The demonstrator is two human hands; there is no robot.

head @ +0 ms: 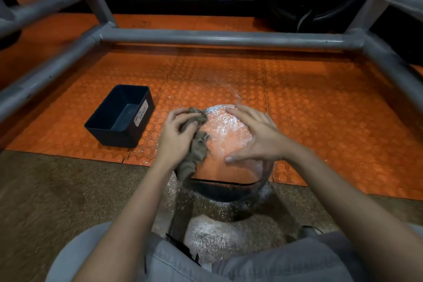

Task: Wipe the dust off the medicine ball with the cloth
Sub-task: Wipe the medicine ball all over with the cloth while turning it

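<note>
Knees in jeans are closest. Past them, the dusty ball sits on the mat's near edge. The left hand curls its fingers round the cloth, on the ball's left side. The right hand rests on the ball, fingers spread. A bin stands to the left.

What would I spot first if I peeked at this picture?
First, the orange ball in the middle, speckled white on top, low in front of the person. The left hand grips a brown cloth against the ball's left side, while the right hand lies flat on its right side. A black bin sits on the orange mat to the left, apart from the ball.
</note>
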